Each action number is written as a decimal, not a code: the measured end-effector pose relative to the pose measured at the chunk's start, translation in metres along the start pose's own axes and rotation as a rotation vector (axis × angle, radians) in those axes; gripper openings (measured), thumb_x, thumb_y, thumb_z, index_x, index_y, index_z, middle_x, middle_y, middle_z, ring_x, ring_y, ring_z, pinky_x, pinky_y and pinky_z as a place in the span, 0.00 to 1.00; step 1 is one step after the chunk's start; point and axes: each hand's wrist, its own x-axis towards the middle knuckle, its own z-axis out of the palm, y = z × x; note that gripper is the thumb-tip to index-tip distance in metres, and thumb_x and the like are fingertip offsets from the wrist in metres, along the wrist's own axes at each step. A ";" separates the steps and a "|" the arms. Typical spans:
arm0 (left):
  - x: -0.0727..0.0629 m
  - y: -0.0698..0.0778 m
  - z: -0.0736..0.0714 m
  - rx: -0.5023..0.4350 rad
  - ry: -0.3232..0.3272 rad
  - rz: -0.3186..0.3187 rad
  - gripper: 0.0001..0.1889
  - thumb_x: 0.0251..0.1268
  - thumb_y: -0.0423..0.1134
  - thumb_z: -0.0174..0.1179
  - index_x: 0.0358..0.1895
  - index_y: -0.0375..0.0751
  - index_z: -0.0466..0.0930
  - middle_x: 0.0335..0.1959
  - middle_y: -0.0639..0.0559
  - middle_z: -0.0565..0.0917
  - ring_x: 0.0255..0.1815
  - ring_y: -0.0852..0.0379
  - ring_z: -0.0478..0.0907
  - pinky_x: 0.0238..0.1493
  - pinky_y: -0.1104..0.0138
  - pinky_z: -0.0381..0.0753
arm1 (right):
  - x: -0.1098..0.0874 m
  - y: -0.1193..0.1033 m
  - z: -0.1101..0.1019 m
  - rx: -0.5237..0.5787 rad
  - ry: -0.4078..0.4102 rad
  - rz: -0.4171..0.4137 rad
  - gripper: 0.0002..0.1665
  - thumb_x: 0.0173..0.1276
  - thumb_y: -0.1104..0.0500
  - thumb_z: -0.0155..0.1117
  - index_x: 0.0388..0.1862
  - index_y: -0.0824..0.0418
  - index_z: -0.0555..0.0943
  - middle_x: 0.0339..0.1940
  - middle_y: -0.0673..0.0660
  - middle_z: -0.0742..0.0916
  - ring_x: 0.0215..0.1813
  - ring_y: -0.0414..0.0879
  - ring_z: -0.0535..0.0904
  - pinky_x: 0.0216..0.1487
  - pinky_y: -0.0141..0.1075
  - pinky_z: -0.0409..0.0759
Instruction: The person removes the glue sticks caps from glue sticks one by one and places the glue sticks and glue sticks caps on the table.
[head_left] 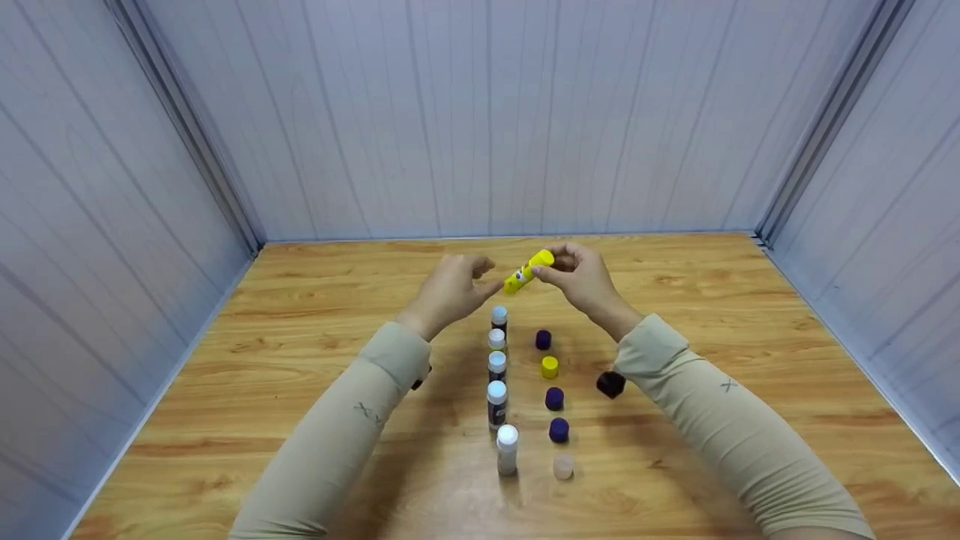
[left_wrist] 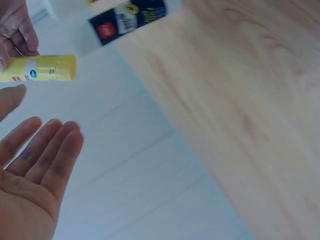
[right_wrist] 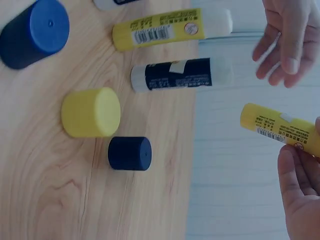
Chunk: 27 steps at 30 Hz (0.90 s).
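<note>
My right hand (head_left: 589,281) holds a yellow glue stick (head_left: 521,276) by its upper end, between thumb and fingers. The stick is raised above the far part of the table and tilts down to the left. My left hand (head_left: 454,289) is beside the stick's lower end; in the left wrist view its fingers (left_wrist: 60,160) are loosely spread, apart from the stick. Nearer me, several uncapped glue sticks stand upright in a row, among them a white one (head_left: 507,450), a dark-labelled one (head_left: 496,405) and a yellow one (right_wrist: 160,30).
Right of the row stand several loose caps: dark blue (head_left: 559,430), yellow (head_left: 550,367) and a pale translucent one (head_left: 563,466). A black object (head_left: 611,384) shows beside my right sleeve. The wooden table (head_left: 300,337) is bounded by pale panel walls (head_left: 450,135).
</note>
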 end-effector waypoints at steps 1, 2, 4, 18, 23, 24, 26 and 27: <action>0.000 0.004 -0.001 0.016 0.006 0.023 0.23 0.79 0.45 0.68 0.67 0.32 0.84 0.66 0.35 0.86 0.67 0.39 0.85 0.67 0.49 0.86 | -0.002 -0.001 0.000 0.037 -0.003 -0.003 0.19 0.77 0.65 0.72 0.62 0.69 0.82 0.53 0.59 0.92 0.52 0.43 0.88 0.58 0.35 0.89; 0.000 0.008 -0.001 0.035 0.009 0.048 0.24 0.79 0.46 0.69 0.67 0.33 0.84 0.66 0.36 0.87 0.67 0.39 0.85 0.67 0.49 0.87 | -0.003 -0.002 -0.001 0.073 -0.008 -0.007 0.19 0.77 0.65 0.72 0.62 0.70 0.82 0.51 0.57 0.92 0.51 0.42 0.88 0.58 0.35 0.90; -0.001 0.015 -0.001 0.065 0.005 0.076 0.26 0.78 0.48 0.69 0.68 0.33 0.83 0.66 0.37 0.87 0.67 0.40 0.86 0.67 0.49 0.87 | -0.007 -0.005 -0.001 0.132 -0.012 -0.016 0.18 0.77 0.67 0.71 0.62 0.71 0.81 0.49 0.53 0.92 0.50 0.41 0.89 0.57 0.35 0.90; -0.006 0.037 0.005 0.174 0.030 0.244 0.19 0.75 0.45 0.72 0.61 0.36 0.88 0.53 0.43 0.92 0.49 0.49 0.91 0.51 0.60 0.92 | -0.026 -0.016 0.007 0.320 -0.029 0.018 0.19 0.78 0.69 0.68 0.64 0.74 0.79 0.47 0.52 0.93 0.49 0.42 0.92 0.55 0.34 0.90; -0.007 0.039 0.005 0.167 0.042 0.266 0.17 0.76 0.41 0.71 0.59 0.34 0.89 0.52 0.41 0.92 0.48 0.49 0.91 0.51 0.60 0.92 | -0.029 -0.017 0.010 0.340 -0.030 0.008 0.20 0.78 0.70 0.67 0.64 0.76 0.78 0.47 0.52 0.93 0.49 0.42 0.92 0.55 0.34 0.91; -0.007 0.039 0.005 0.164 0.043 0.270 0.16 0.76 0.40 0.71 0.59 0.34 0.89 0.52 0.41 0.93 0.47 0.48 0.91 0.51 0.60 0.92 | -0.029 -0.017 0.010 0.341 -0.031 0.005 0.20 0.78 0.70 0.67 0.65 0.76 0.78 0.47 0.52 0.93 0.49 0.42 0.92 0.55 0.34 0.91; -0.007 0.040 0.005 0.160 0.046 0.278 0.16 0.77 0.40 0.70 0.58 0.33 0.89 0.51 0.41 0.93 0.47 0.48 0.91 0.51 0.59 0.92 | -0.030 -0.017 0.010 0.335 -0.033 -0.001 0.20 0.78 0.70 0.67 0.64 0.76 0.79 0.47 0.52 0.93 0.49 0.43 0.92 0.55 0.35 0.91; -0.007 0.040 0.005 0.159 0.048 0.283 0.15 0.77 0.39 0.70 0.58 0.33 0.89 0.51 0.41 0.93 0.47 0.48 0.91 0.51 0.59 0.92 | -0.030 -0.017 0.010 0.329 -0.035 -0.006 0.19 0.78 0.70 0.68 0.64 0.75 0.79 0.47 0.52 0.93 0.49 0.42 0.92 0.55 0.35 0.91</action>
